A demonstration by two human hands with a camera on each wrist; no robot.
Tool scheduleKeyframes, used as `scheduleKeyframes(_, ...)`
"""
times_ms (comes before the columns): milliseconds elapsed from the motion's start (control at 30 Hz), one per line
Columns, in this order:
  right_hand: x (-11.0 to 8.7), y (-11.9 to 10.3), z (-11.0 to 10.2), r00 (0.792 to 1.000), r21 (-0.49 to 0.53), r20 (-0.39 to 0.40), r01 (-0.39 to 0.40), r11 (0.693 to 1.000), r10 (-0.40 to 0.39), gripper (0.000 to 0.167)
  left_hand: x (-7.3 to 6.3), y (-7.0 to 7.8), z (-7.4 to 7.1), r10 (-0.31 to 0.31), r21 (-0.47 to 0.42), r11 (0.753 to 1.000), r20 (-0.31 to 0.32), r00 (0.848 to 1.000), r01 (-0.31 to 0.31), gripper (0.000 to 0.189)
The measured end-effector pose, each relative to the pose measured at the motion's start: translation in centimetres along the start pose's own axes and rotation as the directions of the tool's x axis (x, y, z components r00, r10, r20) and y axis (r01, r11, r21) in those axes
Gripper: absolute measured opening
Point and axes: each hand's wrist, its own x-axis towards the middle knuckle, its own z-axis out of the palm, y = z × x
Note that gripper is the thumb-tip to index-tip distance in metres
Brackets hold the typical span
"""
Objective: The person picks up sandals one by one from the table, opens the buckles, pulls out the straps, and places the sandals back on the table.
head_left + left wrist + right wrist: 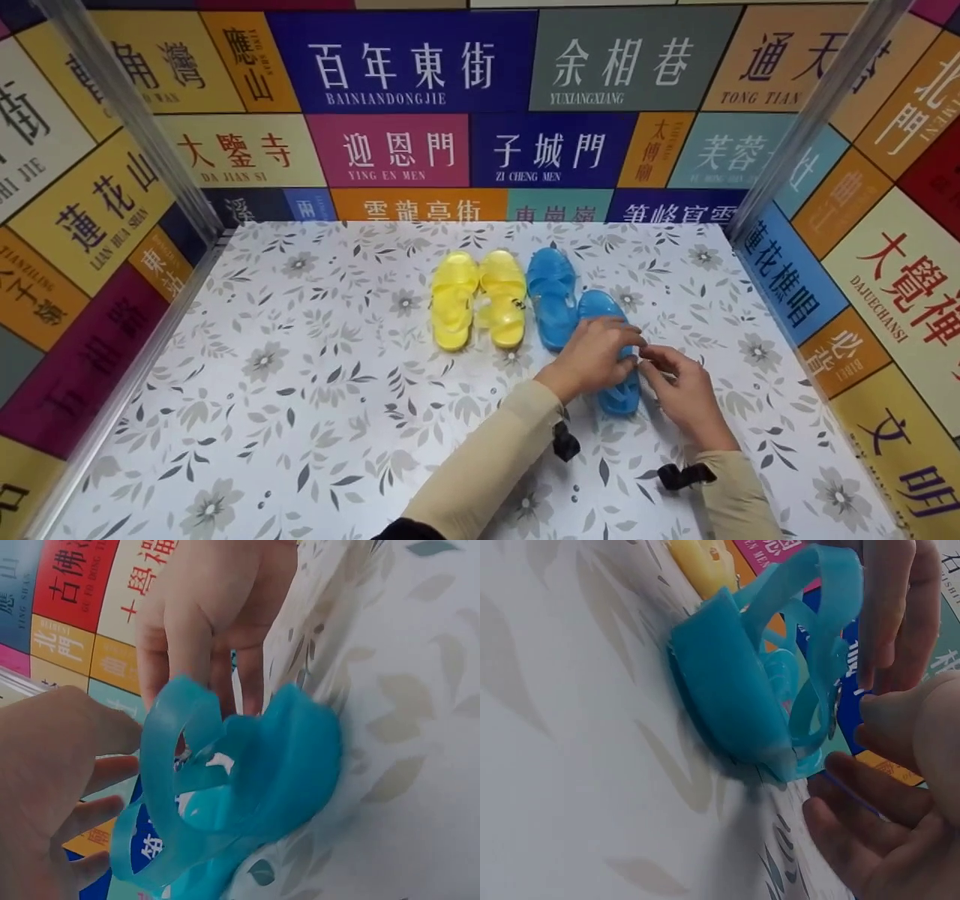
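Observation:
Both hands are at the side strap of the nearer blue sandal [621, 397], which stands upright, sole down. My left hand [596, 356] reaches over its middle and hides part of it; the fingers are loosely spread beside the strap in the left wrist view. From the right, my right hand [682, 390] has thumb and fingertips close to the strap, fingers loosely bent. A small buckle [836, 712] shows on the strap in the right wrist view, between the two hands. The other blue sandal [553, 319] sits just left and farther back.
Left of the blue pair, two yellow sandals [454, 300] stand side by side, toes toward the back. Everything rests on a white table [330, 450] with a grey leaf pattern. Panels with colourful signs [401, 67] enclose the back and sides.

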Motion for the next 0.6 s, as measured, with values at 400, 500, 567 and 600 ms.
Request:
scheduleKeyframes(400, -0.9, 0.0, -2.0, 0.935, -0.002, 0.348, -0.072, 0.997, 0.068, 0.056, -5.2, 1.3, 1.7, -0.219, -0.180, 0.965, -0.165, 0.962, 0.189, 0.083)
scheduleKeyframes(500, -0.8, 0.0, -2.1, 0.915, 0.032, 0.402, -0.050, 0.998, 0.033, 0.056, -6.4, 1.4, 2.1, -0.287, -0.274, 0.931, -0.149, 0.946, 0.240, 0.103)
scheduleKeyframes(567, -0.7, 0.0, -2.1, 0.906, 0.061, 0.422, -0.050, 0.997, 0.019, 0.057, -7.0, 1.5, 2.4, -0.332, -0.347, 0.897, -0.125, 0.935, 0.272, 0.115)
scheduleKeyframes(600, -0.7, 0.0, -2.1, 0.903, 0.081, 0.429, -0.048, 0.996, 0.009, 0.058, -7.3, 1.5, 2.6, -0.355, -0.380, 0.878, -0.111, 0.928, 0.290, 0.121)
